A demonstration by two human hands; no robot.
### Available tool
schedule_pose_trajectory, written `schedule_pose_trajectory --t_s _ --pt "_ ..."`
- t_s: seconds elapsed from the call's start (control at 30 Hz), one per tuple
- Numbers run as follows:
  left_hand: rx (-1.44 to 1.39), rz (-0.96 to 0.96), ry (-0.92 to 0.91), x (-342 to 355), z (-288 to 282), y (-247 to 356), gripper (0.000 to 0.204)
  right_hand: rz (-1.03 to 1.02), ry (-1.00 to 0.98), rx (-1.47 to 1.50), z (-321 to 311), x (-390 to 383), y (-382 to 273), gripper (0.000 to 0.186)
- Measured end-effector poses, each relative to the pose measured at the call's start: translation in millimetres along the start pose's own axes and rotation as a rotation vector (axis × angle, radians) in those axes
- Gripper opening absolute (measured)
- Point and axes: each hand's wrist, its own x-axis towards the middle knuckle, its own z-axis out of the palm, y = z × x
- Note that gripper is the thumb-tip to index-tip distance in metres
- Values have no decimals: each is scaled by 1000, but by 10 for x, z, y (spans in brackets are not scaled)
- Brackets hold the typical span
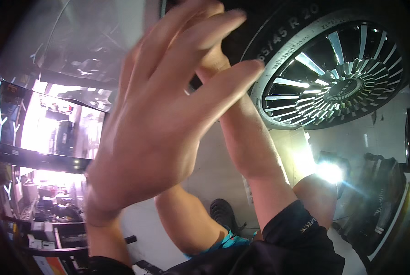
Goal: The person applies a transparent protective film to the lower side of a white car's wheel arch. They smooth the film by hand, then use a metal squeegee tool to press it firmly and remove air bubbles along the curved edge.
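My left hand (150, 114) is raised close in front of me, its back toward me. Its fingers point up and spread apart, the thumb reaching right, and nothing shows in its grasp. Behind it, my right forearm (253, 142) stretches up and away in a black short sleeve. Only a small part of my right hand (213, 62) shows past the left one; its fingers are hidden. Both hands are beside a car wheel at the upper right, with a black tyre (264, 48) and a multi-spoke rim (344, 87). I cannot tell whether the right hand touches the tyre.
A pale glossy car panel (86, 36) curves across the upper left. Lit shelves with boxes (42, 240) stand at the left. A bright lamp (329, 172) shines at the right, near a dark bag-like object (383, 183). My bent knees and a black shoe (222, 213) are below.
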Motion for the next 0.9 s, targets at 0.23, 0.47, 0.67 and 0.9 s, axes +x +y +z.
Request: schedule_pose_trajectory --t_s 0.23,0.47,0.67,0.9 --pt "-664 -474 103 -1316 717 -252 42 125 37 135 22 267 -190 16" --pt "-921 -442 10 -1481 1110 -31 43 459 -147 256 -184 429 -320 12" --pt "-1021 -319 -126 -1328 1331 350 50 658 -285 439 -348 554 -259 20" --pt "-1159 -583 101 -1000 1323 244 57 739 -440 649 -307 636 -90 19"
